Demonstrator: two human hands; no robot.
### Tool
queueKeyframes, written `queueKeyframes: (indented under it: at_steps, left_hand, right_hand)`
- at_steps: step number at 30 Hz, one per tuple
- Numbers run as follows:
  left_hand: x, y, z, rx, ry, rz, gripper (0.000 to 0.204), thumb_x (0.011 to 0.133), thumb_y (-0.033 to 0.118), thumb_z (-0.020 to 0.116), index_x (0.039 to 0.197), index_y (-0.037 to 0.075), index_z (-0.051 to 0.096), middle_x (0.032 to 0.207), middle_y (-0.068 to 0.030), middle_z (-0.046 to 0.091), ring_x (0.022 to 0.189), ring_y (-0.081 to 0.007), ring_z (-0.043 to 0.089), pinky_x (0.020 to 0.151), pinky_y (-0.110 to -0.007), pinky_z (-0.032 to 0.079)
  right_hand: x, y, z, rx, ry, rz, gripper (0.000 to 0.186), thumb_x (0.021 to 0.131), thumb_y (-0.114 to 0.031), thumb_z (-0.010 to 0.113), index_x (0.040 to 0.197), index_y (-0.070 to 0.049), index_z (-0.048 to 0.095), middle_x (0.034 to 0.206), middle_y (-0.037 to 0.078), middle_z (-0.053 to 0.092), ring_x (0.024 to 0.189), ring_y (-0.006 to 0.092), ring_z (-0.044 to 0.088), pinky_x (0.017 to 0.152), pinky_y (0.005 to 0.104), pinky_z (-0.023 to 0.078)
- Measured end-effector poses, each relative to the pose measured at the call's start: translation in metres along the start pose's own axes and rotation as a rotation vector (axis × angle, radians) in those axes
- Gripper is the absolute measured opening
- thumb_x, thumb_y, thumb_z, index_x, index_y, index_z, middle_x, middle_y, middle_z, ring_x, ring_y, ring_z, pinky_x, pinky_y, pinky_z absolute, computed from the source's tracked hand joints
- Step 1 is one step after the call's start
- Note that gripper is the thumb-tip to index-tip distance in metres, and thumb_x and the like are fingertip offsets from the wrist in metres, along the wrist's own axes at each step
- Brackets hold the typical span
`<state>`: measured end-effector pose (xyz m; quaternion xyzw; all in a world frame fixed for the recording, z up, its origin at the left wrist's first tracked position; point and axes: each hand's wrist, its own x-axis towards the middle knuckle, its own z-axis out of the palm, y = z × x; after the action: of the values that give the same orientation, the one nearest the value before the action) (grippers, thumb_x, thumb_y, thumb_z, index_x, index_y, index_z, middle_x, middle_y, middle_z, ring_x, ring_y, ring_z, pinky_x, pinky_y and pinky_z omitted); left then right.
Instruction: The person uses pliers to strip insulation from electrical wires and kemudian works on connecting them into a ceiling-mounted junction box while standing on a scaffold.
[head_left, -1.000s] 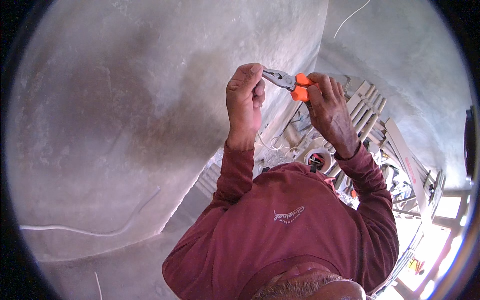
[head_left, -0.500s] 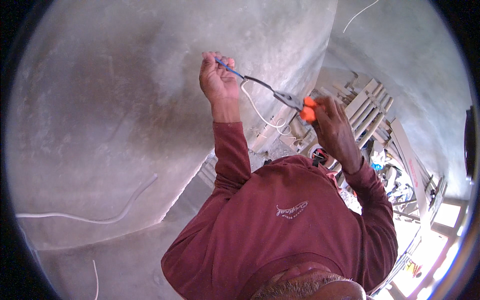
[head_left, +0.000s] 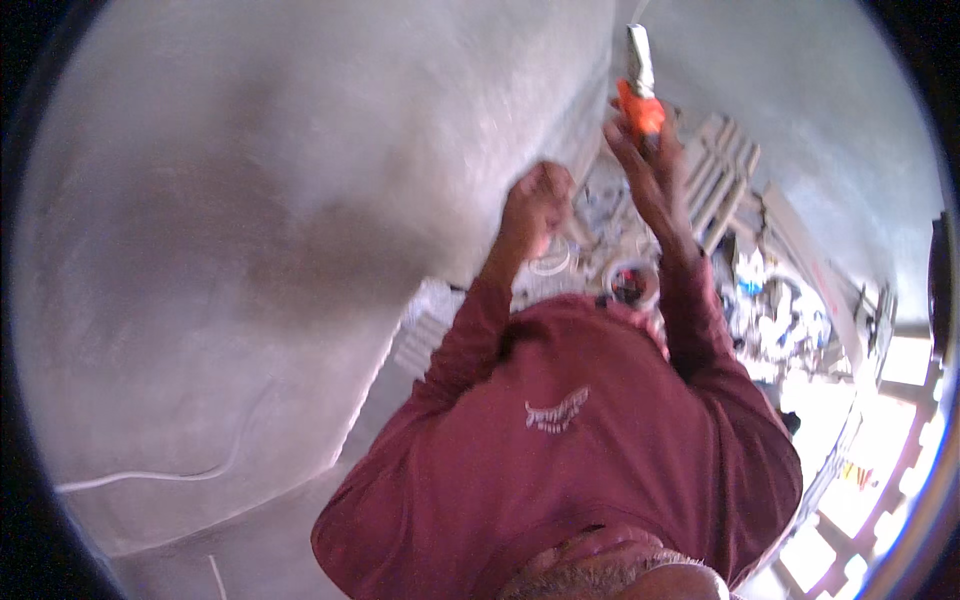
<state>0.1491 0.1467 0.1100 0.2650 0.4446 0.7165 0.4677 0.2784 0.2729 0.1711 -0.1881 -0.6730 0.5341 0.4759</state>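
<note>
From my end of the feed, I have the right hand (head_left: 652, 170) wrapped around the orange handles of the pliers (head_left: 641, 85), whose metal nose points up and away from the body. Nothing carries them but that hand; behind them is the edge where the large grey wall (head_left: 250, 180) meets the next surface. The left hand (head_left: 540, 200) is raised just short of that edge, fingers drawn in, but blur hides its palm, so I cannot tell whether it holds anything.

My first worry is the grip: the fingers seem to sit loosely around the handles, so a knock or a quick swing could let the pliers slip. They would probably drop toward the bucket (head_left: 655, 290) or the stacked lengths (head_left: 735, 165) beyond the hands.

My second is the thin white wire (head_left: 638, 12) at the top, close to the nose in my view. I can't judge whether they touch or one lies far behind; if they're close, a careless swing could snag or nick it. A pale loop of cable (head_left: 552, 264) shows below the left hand, and a forearm sweeping low might catch it. With this blur, I'd misjudge depth easily.
</note>
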Motion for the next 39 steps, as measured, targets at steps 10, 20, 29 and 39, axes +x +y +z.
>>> queueKeyframes:
  at_steps: [10, 20, 29, 39]
  left_hand:
    - [-0.157, 0.008, -0.196, 0.792, 0.848, -0.412, 0.023, 0.101, 0.027, 0.052, 0.086, 0.011, 0.056, 0.064, 0.0039, 0.046, 0.05, -0.0059, 0.039, 0.043, -0.023, 0.029]
    - [-0.247, -0.218, -0.201, 0.891, 0.237, -1.058, 0.032, 0.096, 0.032, 0.056, 0.1, 0.001, 0.064, 0.07, -0.0076, 0.064, 0.057, -0.0165, 0.06, 0.054, -0.033, 0.05]
    - [-0.214, -0.306, -0.214, 1.014, 0.412, -0.948, 0.033, 0.095, 0.03, 0.055, 0.104, 0.0, 0.065, 0.084, -0.0166, 0.069, 0.082, -0.0328, 0.067, 0.077, -0.042, 0.05]
    - [-0.184, -0.449, -0.239, 1.084, 0.178, -0.772, 0.045, 0.093, 0.031, 0.061, 0.128, 0.003, 0.057, 0.133, -0.0268, 0.052, 0.127, -0.0407, 0.048, 0.108, -0.047, 0.037]
  right_hand:
    - [-0.175, 0.264, -0.186, -0.298, -0.002, 0.972, 0.041, 0.095, -0.044, 0.063, 0.1, -0.003, 0.061, 0.072, -0.002, 0.06, 0.062, 0.0068, 0.056, 0.056, 0.0238, 0.043]
    - [-0.142, 0.23, -0.209, -0.329, 0.172, 0.938, 0.053, 0.099, -0.047, 0.057, 0.126, -0.003, 0.049, 0.093, 0.008, 0.065, 0.067, 0.0118, 0.06, 0.06, 0.0265, 0.049]
    - [-0.076, 0.227, -0.194, 0.15, 0.365, 0.667, 0.047, 0.097, -0.02, 0.052, 0.138, 0.001, 0.042, 0.113, 0.012, 0.061, 0.098, 0.0225, 0.062, 0.086, 0.0381, 0.052]
    - [-0.115, 0.494, -0.19, -0.328, -0.338, 1.084, 0.023, 0.083, -0.018, 0.065, 0.1, -0.003, 0.058, 0.085, 0.002, 0.056, 0.072, 0.0125, 0.054, 0.067, 0.0272, 0.046]
